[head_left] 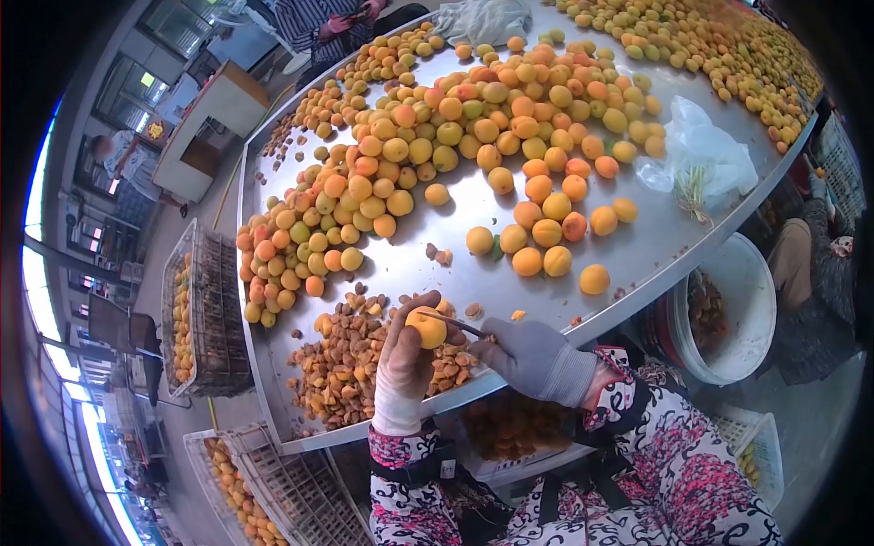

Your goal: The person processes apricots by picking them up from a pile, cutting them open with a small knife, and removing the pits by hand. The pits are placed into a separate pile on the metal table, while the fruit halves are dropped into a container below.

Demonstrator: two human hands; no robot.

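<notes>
My left hand (pixel 401 364), in a stained white glove, has its fingers wrapped round a yellow-orange apricot (pixel 425 328) above the near edge of the metal table. My right hand (pixel 542 362), in a grey glove, grips a thin knife-like tool (pixel 466 327) with a dark handle; its tip reaches the side of the apricot. Below and around my left hand lies a pile of brown apricot pits (pixel 341 359) with bits of orange flesh. A long heap of whole apricots (pixel 391 164) spreads beyond, with several loose ones (pixel 556 261) to the right.
A clear plastic bag (pixel 710 150) and a small green bundle (pixel 694 193) lie on the metal table (pixel 401 273). A white bucket (pixel 760 300) stands at right. Crates of apricots (pixel 218 309) stand left. Other people (pixel 319 23) are at the far side and right.
</notes>
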